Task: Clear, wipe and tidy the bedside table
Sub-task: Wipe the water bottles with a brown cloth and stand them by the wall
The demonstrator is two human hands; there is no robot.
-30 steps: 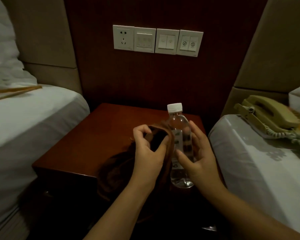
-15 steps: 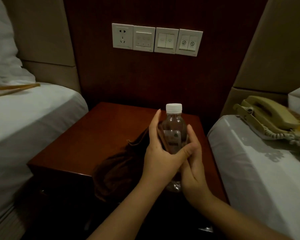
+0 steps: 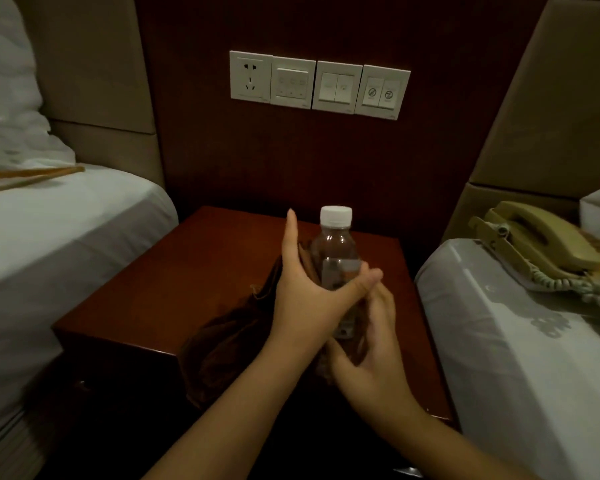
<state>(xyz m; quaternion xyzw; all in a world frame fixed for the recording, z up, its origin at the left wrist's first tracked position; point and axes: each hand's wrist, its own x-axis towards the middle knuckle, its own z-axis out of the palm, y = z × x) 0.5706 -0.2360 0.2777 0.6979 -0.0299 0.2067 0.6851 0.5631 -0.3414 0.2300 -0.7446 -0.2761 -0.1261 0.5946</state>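
Note:
A clear water bottle [image 3: 335, 244] with a white cap stands upright over the right part of the dark wooden bedside table [image 3: 174, 278]. My left hand [image 3: 305, 306] holds a brown cloth [image 3: 222, 348] against the bottle's left side, fingers pointing up and thumb lying across the label. My right hand [image 3: 371, 355] grips the bottle's lower part from the right; its fingers are blurred. The rest of the cloth hangs down over the table's front edge. The bottle's base is hidden behind my hands.
A white bed [image 3: 49, 237] flanks the table on the left, with a tan strap [image 3: 32, 174] lying on it. On the white bed [image 3: 516, 358] to the right sits a beige telephone [image 3: 541, 244] with a coiled cord. A switch panel [image 3: 319, 84] is on the wall behind.
My left hand went from bunching the cloth to laying it against the bottle with straight fingers. My right hand slid down from the bottle's side to its lower part.

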